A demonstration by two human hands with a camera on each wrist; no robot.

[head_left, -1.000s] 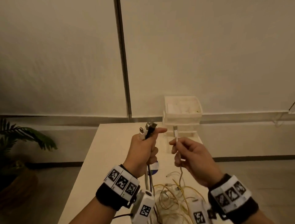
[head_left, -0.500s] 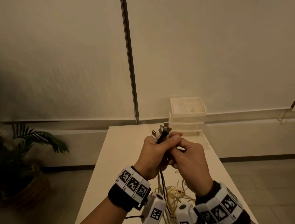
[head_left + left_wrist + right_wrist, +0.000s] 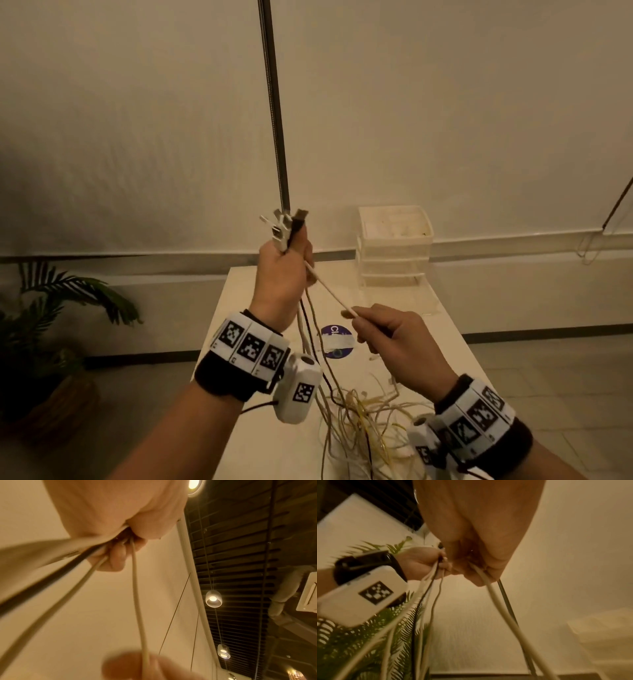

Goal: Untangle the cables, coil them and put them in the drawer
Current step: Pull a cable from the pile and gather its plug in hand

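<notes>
Head view, nearest first: a loose tangle of cables (image 3: 363,414), pale, yellowish and one black, lies on the near end of the counter (image 3: 239,342), between the two wrists with their marker bands. Several strands rise from that heap to the left hand (image 3: 282,274), which is raised above the counter and closed in a fist round a bunch of cable ends; their plugs (image 3: 286,228), white and dark, stick up out of the top of the fist. The right hand (image 3: 397,346), lower and to the right, pinches one white cable (image 3: 330,291) between thumb and fingers, and this cable runs straight and taut up to the left fist. The left wrist view shows the same white cable (image 3: 137,601) leaving the curled fingers alongside a black one and another pale one. A round purple sticker (image 3: 337,342) lies on the counter beyond the heap. At the far right end of the counter stands a small pale drawer unit (image 3: 394,253) with stacked drawers; whether any is open cannot be told. A potted plant (image 3: 51,308) stands on the floor to the left, and a thin metal pole (image 3: 274,109) runs up the wall behind.
</notes>
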